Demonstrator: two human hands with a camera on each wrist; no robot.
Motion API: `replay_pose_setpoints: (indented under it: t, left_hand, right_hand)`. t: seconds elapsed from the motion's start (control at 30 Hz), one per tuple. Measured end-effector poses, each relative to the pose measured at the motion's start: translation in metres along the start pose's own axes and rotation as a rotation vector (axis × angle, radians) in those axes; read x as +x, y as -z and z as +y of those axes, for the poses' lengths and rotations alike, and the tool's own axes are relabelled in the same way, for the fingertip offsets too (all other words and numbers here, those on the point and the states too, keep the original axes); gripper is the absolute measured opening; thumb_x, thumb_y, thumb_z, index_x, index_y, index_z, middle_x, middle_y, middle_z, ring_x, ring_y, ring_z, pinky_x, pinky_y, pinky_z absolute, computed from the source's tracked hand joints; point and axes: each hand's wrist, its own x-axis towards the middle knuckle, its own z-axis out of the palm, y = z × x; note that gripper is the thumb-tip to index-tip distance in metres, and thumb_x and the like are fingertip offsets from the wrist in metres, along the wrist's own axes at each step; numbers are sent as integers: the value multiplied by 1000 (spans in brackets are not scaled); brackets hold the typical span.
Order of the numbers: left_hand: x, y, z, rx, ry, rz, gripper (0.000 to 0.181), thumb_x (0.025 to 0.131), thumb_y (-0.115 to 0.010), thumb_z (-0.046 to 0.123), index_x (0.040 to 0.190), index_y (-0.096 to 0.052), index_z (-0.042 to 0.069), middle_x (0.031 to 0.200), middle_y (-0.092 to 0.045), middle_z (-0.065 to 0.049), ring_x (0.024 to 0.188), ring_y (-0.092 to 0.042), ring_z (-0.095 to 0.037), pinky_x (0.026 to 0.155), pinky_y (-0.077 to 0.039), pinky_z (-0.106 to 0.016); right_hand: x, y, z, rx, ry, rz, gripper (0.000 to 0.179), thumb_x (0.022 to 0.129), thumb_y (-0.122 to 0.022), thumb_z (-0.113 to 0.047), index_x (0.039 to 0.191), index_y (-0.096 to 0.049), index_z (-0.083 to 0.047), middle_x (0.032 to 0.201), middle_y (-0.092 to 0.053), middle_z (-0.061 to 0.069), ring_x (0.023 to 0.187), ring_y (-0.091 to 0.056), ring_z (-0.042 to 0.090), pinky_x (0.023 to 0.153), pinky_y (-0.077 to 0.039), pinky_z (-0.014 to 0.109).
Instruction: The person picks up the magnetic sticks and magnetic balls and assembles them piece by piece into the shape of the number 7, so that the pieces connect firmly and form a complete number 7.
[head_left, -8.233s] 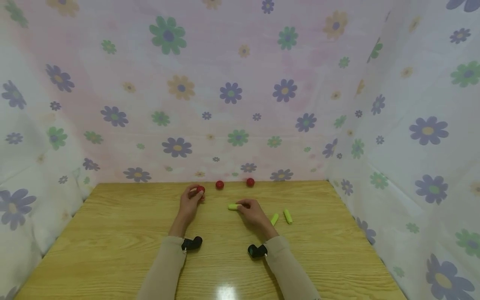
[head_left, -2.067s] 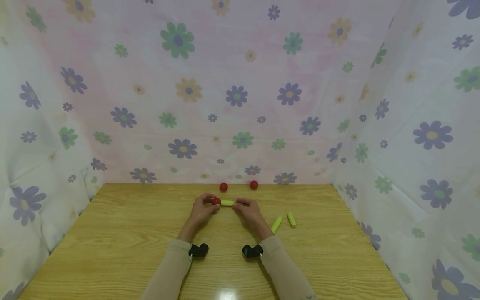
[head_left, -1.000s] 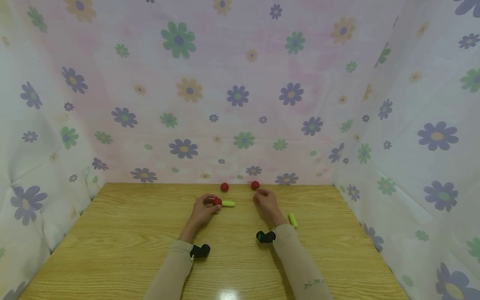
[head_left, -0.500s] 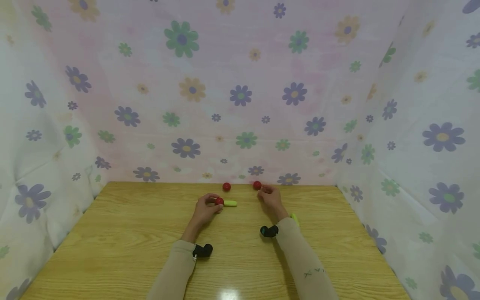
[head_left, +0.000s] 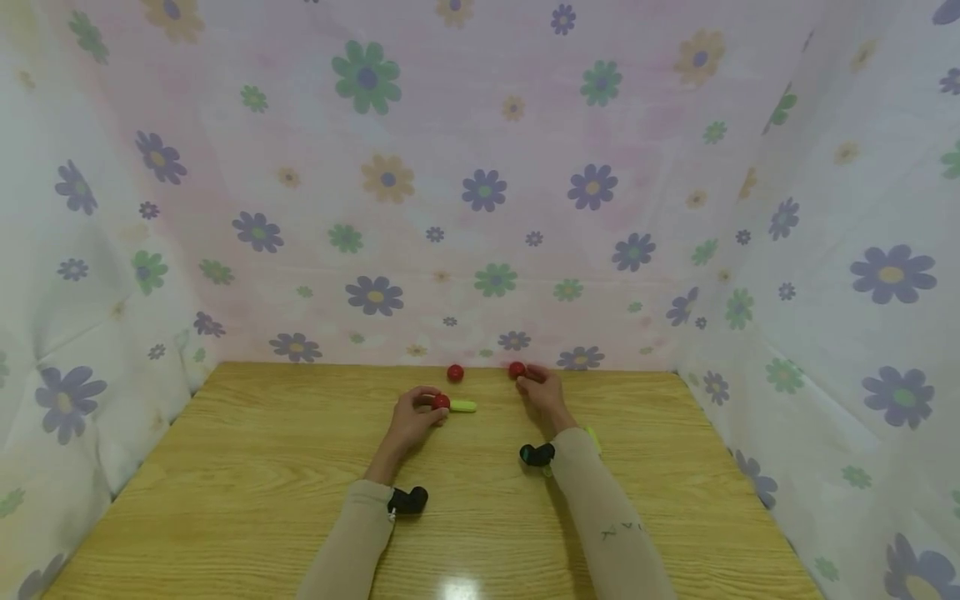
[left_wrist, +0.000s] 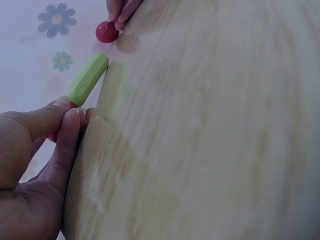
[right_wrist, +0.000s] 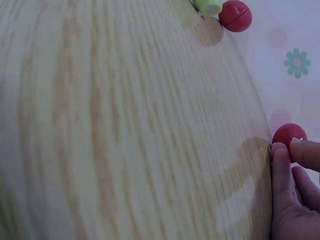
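My left hand [head_left: 411, 422] grips a red ball [head_left: 441, 402] near the middle of the wooden table. A short ribbed light-green rod [head_left: 463, 407] points rightward from that ball, its end against it. In the left wrist view, thumb and fingertips cover most of the ball where the green rod [left_wrist: 89, 80] begins. At the table's back edge, my right hand [head_left: 543, 392] pinches another red ball [head_left: 517, 370] between thumb and fingers. The right wrist view shows this red ball [right_wrist: 289, 135] at the fingertips, partly covered by the thumb.
A third red ball [head_left: 455, 373] lies at the back edge between the hands. Right of centre, another green rod [head_left: 593, 440] is partly hidden by the right sleeve, and a bit of green [head_left: 547, 471] shows beneath the wrist camera. Flowered cloth [head_left: 495, 208] encloses the back and sides.
My left hand has brought its red ball rightward to the green rod. My right hand has let go of that rod, moved right and back, and taken hold of the right-hand red ball.
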Motion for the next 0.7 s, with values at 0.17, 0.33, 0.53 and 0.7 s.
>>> replay_pose_setpoints:
  t: [0.17, 0.33, 0.53, 0.7]
  left_hand:
    - [0, -1, 0, 6, -3, -1, 34, 91, -73, -8, 123, -62, -9, 114, -65, -29, 82, -71, -16, 68, -61, -24]
    - [1, 0, -1, 9, 12, 10, 33, 91, -74, -8, 123, -64, -7, 113, -66, -26, 81, -70, -15, 67, -60, -23]
    - [1, -2, -1, -13, -4, 5, 34, 90, -73, -10, 123, -62, -10, 113, -64, -29, 83, -71, -20, 68, -61, -25]
    - [1, -1, -2, -7, 5, 7, 34, 91, -73, -9, 123, -63, -8, 113, -65, -27, 82, -70, -18, 68, -61, -24]
  right_hand:
    - [2, 1, -1, -73, 27, -4, 50, 101, -60, 4, 148, -45, 11, 145, -49, 32, 135, -51, 43, 108, -53, 36]
    - [6, -4, 0, -130, 50, 15, 48, 101, -61, 3, 146, -48, 11, 144, -51, 33, 136, -50, 42, 114, -48, 45]
    - [10, -7, 2, -135, 35, 43, 46, 101, -64, 0, 143, -51, 10, 140, -53, 30, 128, -54, 36, 104, -54, 33]
    - [9, -9, -1, -123, 34, 51, 46, 100, -67, -5, 141, -53, 10, 136, -55, 29, 120, -57, 33, 81, -55, 16]
